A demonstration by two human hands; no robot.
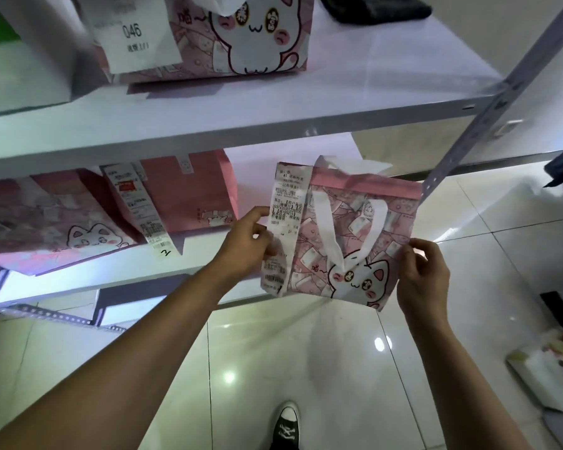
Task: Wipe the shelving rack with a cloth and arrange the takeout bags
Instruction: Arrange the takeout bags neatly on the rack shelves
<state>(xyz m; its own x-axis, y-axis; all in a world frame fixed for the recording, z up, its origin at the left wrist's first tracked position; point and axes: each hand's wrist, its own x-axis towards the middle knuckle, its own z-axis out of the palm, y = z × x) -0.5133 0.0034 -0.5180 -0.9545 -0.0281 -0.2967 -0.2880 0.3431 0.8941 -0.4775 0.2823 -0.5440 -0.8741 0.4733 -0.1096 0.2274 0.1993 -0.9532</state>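
A white shelving rack (273, 115) over glossy floor tiles: a person's left hand (246, 243) and right hand (424, 276) pinch the side edges of a pink cat-print takeout bag (355, 241), centre right, before the lower shelf's bare end. Other bags already stand shelved; a dark cloth (374, 8) lies top right.

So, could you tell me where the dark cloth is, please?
The dark cloth lies on the upper shelf, at the head view's top edge, right of the cat-print bag.

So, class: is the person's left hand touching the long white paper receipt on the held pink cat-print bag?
Touching. The head view shows the left hand pinching the receipt.
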